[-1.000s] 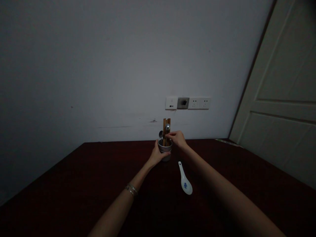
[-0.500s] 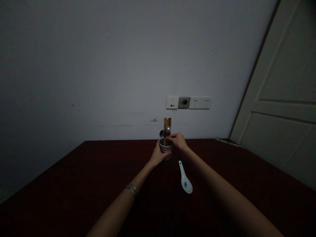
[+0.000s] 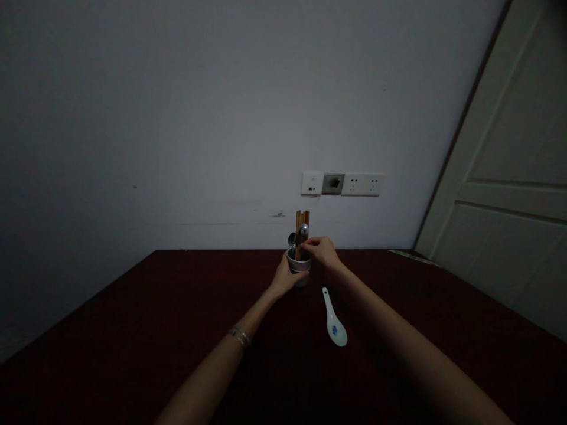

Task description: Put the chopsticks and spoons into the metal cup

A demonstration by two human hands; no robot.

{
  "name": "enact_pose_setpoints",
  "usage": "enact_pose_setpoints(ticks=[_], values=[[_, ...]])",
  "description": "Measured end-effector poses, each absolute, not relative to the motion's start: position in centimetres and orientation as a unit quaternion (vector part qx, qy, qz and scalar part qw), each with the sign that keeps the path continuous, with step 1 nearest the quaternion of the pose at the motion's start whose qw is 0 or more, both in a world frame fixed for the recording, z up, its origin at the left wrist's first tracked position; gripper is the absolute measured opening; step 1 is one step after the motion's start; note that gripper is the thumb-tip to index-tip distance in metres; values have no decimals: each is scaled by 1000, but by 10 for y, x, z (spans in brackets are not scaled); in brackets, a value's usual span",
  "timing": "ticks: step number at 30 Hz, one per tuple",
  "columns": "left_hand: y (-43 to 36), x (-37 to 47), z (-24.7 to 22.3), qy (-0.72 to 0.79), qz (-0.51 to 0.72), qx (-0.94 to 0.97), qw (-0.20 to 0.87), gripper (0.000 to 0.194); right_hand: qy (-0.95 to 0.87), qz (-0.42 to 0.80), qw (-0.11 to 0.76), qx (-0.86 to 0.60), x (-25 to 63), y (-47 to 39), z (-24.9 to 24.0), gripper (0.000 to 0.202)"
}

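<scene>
A light metal-looking cup (image 3: 302, 267) stands on the dark red table, with my left hand (image 3: 284, 277) wrapped round its left and front side. Upright in it are several wooden chopsticks (image 3: 298, 221) and a dark, shiny spoon (image 3: 291, 239) leaning left. At the cup's mouth my right hand (image 3: 319, 248) pinches a metal spoon (image 3: 303, 230), its rounded end up in front of the chopsticks. Nearer to me, right of the cup, lies a white ceramic spoon (image 3: 335, 329) with a blue pattern.
Behind the dark red table (image 3: 199, 295) rises a pale wall with a row of sockets (image 3: 363, 184) above the cup. A pale door (image 3: 509, 195) is at the right. A thin strip (image 3: 414, 257) lies along the table's back right edge.
The whole view has shifted slightly. Both hands keep nearly the same pose at the cup, and the metal spoon in my right hand stands at a slightly different angle.
</scene>
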State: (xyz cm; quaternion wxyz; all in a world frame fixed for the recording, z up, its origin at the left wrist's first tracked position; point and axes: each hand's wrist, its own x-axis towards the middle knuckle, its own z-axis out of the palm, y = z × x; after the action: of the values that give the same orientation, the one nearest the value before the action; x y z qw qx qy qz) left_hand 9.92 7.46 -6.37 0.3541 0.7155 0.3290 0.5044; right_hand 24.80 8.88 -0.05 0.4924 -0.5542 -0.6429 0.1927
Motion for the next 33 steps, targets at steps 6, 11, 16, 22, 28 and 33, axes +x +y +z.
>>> enact_pose_setpoints(ticks=[6,11,16,22,28,33], values=[[72,98,-61,344,498,712,356,74,-638,201,506,-544,249,93,-3,22],[71,98,-60,334,502,711,362,74,-635,211,506,-544,248,95,-3,22],[71,98,-59,341,497,710,364,74,-637,211,501,-546,247,94,-1,20],[75,98,-63,329,501,718,353,74,-646,198,481,-559,245,93,0,21],[77,98,-65,329,504,716,353,72,-664,134,427,-598,243,90,-1,22],[76,97,-64,322,504,716,360,72,-654,82,384,-647,241,80,1,21]])
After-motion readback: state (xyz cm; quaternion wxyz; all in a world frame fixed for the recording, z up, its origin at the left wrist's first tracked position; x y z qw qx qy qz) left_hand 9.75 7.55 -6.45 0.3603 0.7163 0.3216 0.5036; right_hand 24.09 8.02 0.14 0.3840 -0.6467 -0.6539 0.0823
